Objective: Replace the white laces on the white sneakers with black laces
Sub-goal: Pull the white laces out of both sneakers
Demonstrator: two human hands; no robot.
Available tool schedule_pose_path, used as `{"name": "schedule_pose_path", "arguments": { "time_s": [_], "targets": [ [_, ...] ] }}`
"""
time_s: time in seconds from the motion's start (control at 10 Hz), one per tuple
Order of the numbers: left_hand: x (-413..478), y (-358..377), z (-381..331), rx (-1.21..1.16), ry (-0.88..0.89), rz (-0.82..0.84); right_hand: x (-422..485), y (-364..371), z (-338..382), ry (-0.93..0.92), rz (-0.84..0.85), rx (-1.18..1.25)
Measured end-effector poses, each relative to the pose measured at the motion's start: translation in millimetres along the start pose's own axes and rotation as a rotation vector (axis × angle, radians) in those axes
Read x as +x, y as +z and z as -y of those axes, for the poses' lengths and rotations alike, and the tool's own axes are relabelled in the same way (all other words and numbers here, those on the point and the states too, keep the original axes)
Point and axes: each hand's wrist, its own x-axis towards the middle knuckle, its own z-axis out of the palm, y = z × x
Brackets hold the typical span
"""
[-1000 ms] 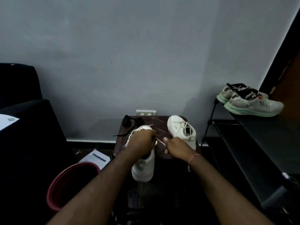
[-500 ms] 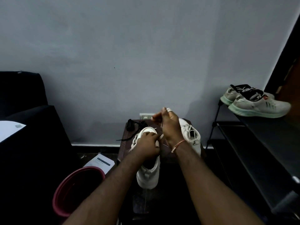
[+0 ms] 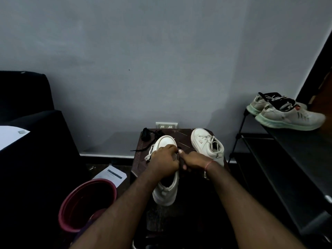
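Head view, dim light. The near sneaker (image 3: 166,178) lies toe away from me on the tabletop (image 3: 185,136), and its heel seems to overhang the front edge.

Handling, my estimate: the shoe is light and stiff-soled, so I'd steady it across the throat. The white lace (image 3: 149,155) is limp and thin. It is best pinched close to an eyelet and drawn out a short run at a time.

The left grip (image 3: 164,163) is curled over the throat and holds the shoe. The right grip (image 3: 195,162) is just beside it, fingers curled tight. I cannot tell what it pinches.

Change: half a second ago the right grip was raised above the toe. It is now down at the eyelet side.

The second sneaker (image 3: 206,147) stands to the right, still laced white. The black laces (image 3: 147,135) lie bundled at the back left of the tabletop, untouched. A pink bucket (image 3: 71,212) and a paper (image 3: 112,175) are on the floor to the left. Grey trainers (image 3: 287,116) sit on the rack to the right.
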Motion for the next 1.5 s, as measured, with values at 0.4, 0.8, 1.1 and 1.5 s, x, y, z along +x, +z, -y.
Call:
{"name": "schedule_pose_path", "arguments": {
  "time_s": [0.4, 0.8, 1.1, 1.5],
  "targets": [
    [-3, 8, 7, -0.062, -0.005, -0.010, -26, -6, 33, -0.530, -0.196, 1.718],
    [2, 10, 12, -0.085, -0.002, -0.007, 0, -11, 11, -0.232, -0.349, -0.550],
    [10, 14, 16, -0.217, -0.023, -0.040, -45, -11, 19, -0.338, 0.325, 1.240],
    [7, 7, 10, -0.190, -0.077, -0.019, -4, -18, 31, -0.159, -0.241, -0.564]
  ]
}}
